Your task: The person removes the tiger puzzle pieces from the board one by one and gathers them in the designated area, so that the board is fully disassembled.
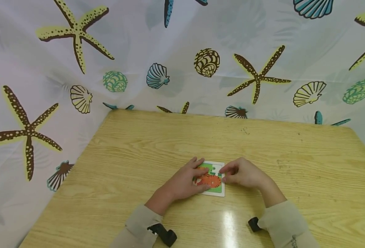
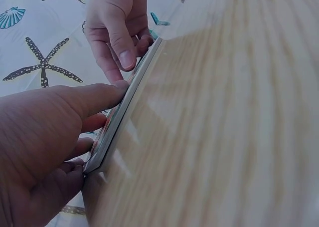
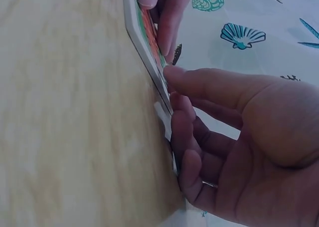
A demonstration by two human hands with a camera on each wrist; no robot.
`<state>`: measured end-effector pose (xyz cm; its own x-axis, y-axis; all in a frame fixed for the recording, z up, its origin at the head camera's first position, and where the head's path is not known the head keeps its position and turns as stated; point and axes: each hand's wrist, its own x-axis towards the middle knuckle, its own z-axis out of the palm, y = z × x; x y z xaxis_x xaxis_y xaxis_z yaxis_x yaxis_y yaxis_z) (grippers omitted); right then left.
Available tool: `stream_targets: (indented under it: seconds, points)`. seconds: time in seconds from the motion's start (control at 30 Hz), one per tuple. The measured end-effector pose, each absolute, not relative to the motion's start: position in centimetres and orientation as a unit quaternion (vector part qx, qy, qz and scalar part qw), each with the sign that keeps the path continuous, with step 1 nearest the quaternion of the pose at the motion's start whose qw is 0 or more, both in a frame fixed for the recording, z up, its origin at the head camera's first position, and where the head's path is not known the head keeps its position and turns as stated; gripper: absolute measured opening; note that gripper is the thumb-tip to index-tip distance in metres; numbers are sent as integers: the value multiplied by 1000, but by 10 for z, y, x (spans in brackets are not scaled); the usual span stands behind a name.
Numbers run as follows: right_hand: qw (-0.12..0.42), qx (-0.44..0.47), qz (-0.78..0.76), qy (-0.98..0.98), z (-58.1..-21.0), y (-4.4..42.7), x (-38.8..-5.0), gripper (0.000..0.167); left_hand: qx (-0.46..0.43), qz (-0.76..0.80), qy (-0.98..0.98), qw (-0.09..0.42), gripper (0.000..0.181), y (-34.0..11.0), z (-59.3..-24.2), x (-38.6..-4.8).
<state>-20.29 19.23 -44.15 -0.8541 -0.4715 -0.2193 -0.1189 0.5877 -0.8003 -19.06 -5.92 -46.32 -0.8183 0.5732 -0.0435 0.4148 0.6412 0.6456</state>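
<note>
A small jigsaw puzzle (image 1: 210, 187) in a white frame lies on the wooden table, showing an orange figure with dark marks on green. Near its top right corner is a white patch with a knob-shaped outline. My left hand (image 1: 186, 179) rests over its left part, fingers spread and thumb along the near side; it hides that part of the picture. My right hand (image 1: 244, 174) is at the right edge, fingers bent, with index and thumb tips apart. In the right wrist view the right thumb (image 3: 192, 80) touches the puzzle's edge (image 3: 149, 62); I see no loose piece between the fingertips.
The wooden table (image 1: 145, 144) extends on all sides of the puzzle. A white cloth (image 1: 182, 41) printed with shells and starfish hangs behind it and along the left. Dark wrist devices (image 1: 163, 235) sit at the beige sleeves.
</note>
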Motion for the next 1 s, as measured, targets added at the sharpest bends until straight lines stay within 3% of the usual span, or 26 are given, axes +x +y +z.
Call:
stream_targets:
  seconds: [0.43,1.0]
  points:
    - [194,-157,-387,888,-444,180,-199,14,270,330,896,127,59,-59,-467,-188]
    - [194,-154,-374,894,-441,175,-199,18,268,312,901,138,61,-55,-464,-189]
